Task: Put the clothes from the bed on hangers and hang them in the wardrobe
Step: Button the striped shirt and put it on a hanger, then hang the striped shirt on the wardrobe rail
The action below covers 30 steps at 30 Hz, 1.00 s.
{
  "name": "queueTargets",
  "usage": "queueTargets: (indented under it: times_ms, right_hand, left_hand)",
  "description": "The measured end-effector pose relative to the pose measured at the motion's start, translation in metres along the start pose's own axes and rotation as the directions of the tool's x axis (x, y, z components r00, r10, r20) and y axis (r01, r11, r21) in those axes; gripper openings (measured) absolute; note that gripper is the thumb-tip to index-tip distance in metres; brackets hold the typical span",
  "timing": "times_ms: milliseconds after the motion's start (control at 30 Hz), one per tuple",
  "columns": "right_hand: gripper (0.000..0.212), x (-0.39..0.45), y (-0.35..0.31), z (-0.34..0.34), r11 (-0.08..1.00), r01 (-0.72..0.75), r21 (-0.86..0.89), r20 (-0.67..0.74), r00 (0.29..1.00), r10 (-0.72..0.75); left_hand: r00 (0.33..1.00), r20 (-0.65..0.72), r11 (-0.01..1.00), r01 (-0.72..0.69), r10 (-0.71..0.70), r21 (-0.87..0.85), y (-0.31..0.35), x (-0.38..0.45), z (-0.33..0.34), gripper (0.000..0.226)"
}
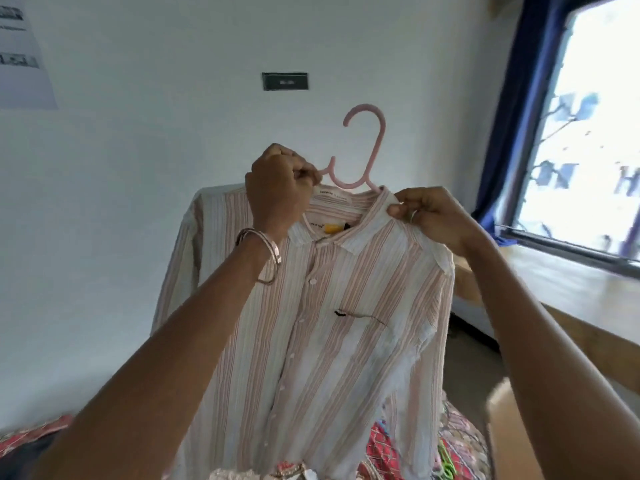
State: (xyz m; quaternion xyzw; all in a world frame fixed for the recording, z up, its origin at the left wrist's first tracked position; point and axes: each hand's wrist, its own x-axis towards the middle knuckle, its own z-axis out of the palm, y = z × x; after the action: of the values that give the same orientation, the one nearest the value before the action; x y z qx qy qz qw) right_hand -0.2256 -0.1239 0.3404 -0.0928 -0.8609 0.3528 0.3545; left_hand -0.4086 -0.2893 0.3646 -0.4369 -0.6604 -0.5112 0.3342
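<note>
A white shirt with pink stripes (332,327) hangs in the air in front of me, buttoned, collar up. A pink plastic hanger (369,147) sits inside its neck, hook pointing up. My left hand (277,188), with a metal bangle on the wrist, pinches the hanger's left side at the collar. My right hand (433,216) pinches the right collar and shoulder of the shirt. The hanger's arms are hidden under the fabric.
The bed (457,441) with a red patterned cover lies below, with more clothes and a green hanger (446,462) on it. A window (588,133) with a blue curtain (512,109) is at the right. A white wall is ahead. A cardboard box (509,427) stands at the lower right.
</note>
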Motion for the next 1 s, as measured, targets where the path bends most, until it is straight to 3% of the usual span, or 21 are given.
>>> queueTargets:
  times_ms: [133, 300, 467, 600, 733, 833, 933, 1000]
  right_hand:
    - [0.041, -0.086, -0.008, -0.042, 0.980, -0.050, -0.194, -0.271, 0.963, -0.005]
    - [0.045, -0.211, -0.024, -0.119, 0.867, -0.233, -0.441, -0.385, 0.922, 0.052]
    - [0.042, -0.332, -0.088, -0.199, 0.697, -0.388, -0.603, -0.494, 0.868, 0.056]
    - [0.038, -0.423, -0.145, -0.250, 0.584, -0.543, -0.603, -0.604, 0.789, 0.110]
    - [0.041, -0.532, -0.204, -0.308, 0.546, -0.679, -0.491, -0.776, 0.625, 0.081]
    - [0.037, -0.594, -0.233, -0.346, 0.433, -0.765, -0.477, -0.854, 0.520, -0.021]
    - [0.043, -0.642, -0.249, -0.389, 0.358, -0.821, -0.445, -0.895, 0.426, -0.136]
    - [0.041, -0.662, -0.255, -0.413, 0.309, -0.841, -0.444, -0.896, 0.412, -0.167]
  left_hand:
    - [1.000, 0.003, 0.983, 0.017, -0.016, -0.182, 0.054, -0.023, 0.010, 0.008]
    - [0.989, 0.146, 0.922, 0.058, -0.002, -0.382, 0.144, -0.058, 0.040, 0.007]
    - [0.981, 0.176, 0.802, 0.038, 0.084, -0.595, 0.265, -0.095, 0.054, 0.007]
    - [0.961, 0.199, 0.665, 0.022, 0.191, -0.746, 0.361, -0.125, 0.065, 0.006]
    - [0.933, 0.212, 0.488, 0.046, 0.290, -0.872, 0.495, -0.169, 0.075, 0.008]
    - [0.909, 0.207, 0.381, 0.059, 0.362, -0.923, 0.585, -0.207, 0.080, 0.009]
    - [0.902, 0.191, 0.328, 0.059, 0.387, -0.943, 0.665, -0.244, 0.090, 0.010]
    - [0.870, 0.238, 0.337, 0.089, 0.433, -0.937, 0.706, -0.261, 0.102, 0.012]
